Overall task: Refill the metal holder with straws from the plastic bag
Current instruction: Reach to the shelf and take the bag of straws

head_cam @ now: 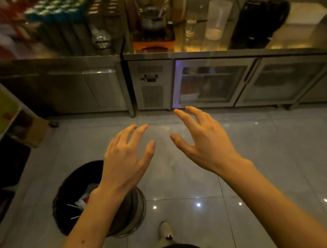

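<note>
Left hand and right hand: both held out over the tiled floor, near each other but not touching, fingers spread and loose, nothing in either. Straws and plastic bag not identifiable anywhere. A blurred shiny container on the far desk, left part, may be the metal holder, but I cannot tell. A bin stands near left. Judgement: refill not visibly begun, so fetching the bag, taking out straws and loading the holder all seem left to do.
</note>
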Available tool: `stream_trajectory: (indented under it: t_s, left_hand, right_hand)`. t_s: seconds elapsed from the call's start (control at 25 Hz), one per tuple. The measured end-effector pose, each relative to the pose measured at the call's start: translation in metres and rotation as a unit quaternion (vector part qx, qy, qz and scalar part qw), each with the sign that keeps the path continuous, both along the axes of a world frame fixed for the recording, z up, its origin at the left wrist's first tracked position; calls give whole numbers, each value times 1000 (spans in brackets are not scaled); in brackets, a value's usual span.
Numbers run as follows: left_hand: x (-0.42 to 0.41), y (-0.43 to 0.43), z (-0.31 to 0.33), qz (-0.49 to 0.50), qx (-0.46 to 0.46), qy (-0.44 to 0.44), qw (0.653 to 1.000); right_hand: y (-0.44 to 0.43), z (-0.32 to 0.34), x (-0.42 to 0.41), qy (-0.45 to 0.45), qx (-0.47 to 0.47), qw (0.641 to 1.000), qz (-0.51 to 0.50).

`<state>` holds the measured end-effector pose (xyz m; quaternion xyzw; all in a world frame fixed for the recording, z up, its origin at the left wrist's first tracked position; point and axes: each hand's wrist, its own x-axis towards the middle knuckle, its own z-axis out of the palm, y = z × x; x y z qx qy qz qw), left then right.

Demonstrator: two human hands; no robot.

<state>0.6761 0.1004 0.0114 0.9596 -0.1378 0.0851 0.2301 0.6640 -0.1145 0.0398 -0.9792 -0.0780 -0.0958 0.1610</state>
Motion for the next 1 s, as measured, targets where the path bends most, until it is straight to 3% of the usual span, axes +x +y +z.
stream_trajectory:
  t_s: [0.4, 1.0]
  left_hand:
    - [130, 87, -5, 154, -17, -28, 988]
    - [418, 106, 28, 287, 19, -58, 956]
  right_hand:
    - [75, 5, 192, -10, -22, 992, 123]
    - [120, 31, 535, -18, 12, 966, 256]
